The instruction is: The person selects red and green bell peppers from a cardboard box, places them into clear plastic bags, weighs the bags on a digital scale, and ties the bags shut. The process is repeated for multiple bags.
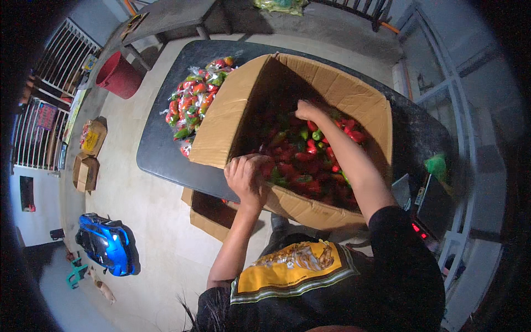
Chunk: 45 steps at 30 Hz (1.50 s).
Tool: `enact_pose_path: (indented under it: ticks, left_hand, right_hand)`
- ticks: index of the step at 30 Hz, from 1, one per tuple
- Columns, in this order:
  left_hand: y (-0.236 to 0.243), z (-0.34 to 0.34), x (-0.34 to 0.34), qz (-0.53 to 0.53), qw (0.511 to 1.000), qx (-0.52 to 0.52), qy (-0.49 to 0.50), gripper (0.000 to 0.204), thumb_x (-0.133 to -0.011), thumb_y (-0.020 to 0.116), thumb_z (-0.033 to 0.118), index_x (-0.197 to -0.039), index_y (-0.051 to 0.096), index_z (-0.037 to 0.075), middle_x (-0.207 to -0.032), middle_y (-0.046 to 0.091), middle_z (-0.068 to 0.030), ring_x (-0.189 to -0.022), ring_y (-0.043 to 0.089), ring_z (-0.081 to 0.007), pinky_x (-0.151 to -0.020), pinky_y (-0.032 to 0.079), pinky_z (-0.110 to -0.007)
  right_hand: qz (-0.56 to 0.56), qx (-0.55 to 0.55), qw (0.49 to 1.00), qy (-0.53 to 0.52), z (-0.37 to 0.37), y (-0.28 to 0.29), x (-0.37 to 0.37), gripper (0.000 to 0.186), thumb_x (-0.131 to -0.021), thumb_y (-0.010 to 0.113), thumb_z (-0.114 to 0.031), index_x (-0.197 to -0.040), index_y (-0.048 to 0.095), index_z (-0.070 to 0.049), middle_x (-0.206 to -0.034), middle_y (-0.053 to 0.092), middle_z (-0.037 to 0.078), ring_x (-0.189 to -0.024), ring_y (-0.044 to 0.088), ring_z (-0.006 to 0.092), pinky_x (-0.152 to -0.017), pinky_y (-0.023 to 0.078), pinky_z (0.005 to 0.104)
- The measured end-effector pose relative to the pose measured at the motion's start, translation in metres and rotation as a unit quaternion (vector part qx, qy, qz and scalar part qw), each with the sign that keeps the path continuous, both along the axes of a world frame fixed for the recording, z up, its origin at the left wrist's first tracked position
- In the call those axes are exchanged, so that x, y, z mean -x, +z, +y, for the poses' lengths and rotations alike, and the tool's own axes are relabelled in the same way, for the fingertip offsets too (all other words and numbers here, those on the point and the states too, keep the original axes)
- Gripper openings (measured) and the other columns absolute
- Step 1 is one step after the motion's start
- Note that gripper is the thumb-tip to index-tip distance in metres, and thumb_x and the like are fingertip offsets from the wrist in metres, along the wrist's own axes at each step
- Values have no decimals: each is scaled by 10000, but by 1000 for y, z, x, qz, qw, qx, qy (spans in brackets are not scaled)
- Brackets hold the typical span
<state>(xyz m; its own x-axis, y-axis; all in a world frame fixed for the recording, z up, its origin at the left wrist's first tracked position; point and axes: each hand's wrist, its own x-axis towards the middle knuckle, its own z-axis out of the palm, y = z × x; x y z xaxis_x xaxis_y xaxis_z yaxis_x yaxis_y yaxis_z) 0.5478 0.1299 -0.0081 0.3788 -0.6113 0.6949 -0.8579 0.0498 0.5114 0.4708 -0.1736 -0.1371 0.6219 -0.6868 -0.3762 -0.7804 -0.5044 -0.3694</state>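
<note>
A large open cardboard box (376, 146) sits on the dark table (157, 144), holding many red and green peppers (304, 169). My left hand (246, 177) has its fingers curled over the box's near left rim. My right hand (307, 109) reaches deep into the box toward its far side, fingers bent among the peppers; whatever they hold is too shadowed to make out. Left of the box, a pile of clear bags (193, 97) filled with red and green peppers lies on the table.
A second cardboard box (213, 227) is under the near edge. A scale with red display (419, 232) stands at right. On the left floor are a red bucket (119, 77), small cartons (86, 171) and a blue toy car (110, 243). A grey bench (166, 25) stands behind.
</note>
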Motion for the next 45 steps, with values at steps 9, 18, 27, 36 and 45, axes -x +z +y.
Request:
enact_pose_path:
  ticks: [9, 18, 27, 36, 45]
  left_hand:
    - [-1, 3, 2, 3, 1000, 25, -1, 194, -697, 484, 133, -857, 585, 90, -831, 587, -74, -788, 533, -263, -759, 353, -369]
    - [21, 6, 3, -5, 997, -72, -14, 113, -746, 527, 48, -838, 589, 71, -786, 553, -109, -798, 526, -309, -694, 388, -380]
    - [4, -157, -46, -122, 924, -212, -294, 260, -816, 560, 238, -986, 571, 43, -975, 563, -173, -908, 543, -369, -790, 447, -441]
    - [-99, -247, 68, 573, 647, -340, -370, 377, -770, 611, 264, -1092, 582, 69, -1061, 602, -134, -915, 589, -291, -762, 479, -380]
    - [-97, -259, -5, -81, 770, -555, -304, 636, -623, 703, 280, -1186, 513, 54, -1097, 585, -161, -1003, 563, -297, -862, 441, -384]
  right_hand:
    - [-71, -74, 989, 110, 70, 63, 78, 436, -689, 696, -366, -984, 545, -83, -1001, 530, 187, -907, 551, 323, -755, 431, 384]
    - [89, 94, 979, 160, 156, 119, 99, 346, -665, 623, -50, -1010, 605, -28, -1320, 324, 272, -1078, 480, 405, -885, 434, 448]
    - [-63, 14, 994, 84, 148, 123, 134, 366, -612, 678, -142, -963, 592, -85, -1136, 447, 252, -949, 540, 399, -810, 453, 439]
    - [2, 27, 1000, 4, 108, 99, 174, 415, -657, 622, -103, -1071, 596, -115, -1157, 476, 223, -988, 546, 363, -830, 452, 407]
    - [58, -107, 990, 66, 93, 89, 159, 387, -686, 636, -238, -995, 591, -9, -896, 630, 170, -826, 619, 312, -738, 491, 389]
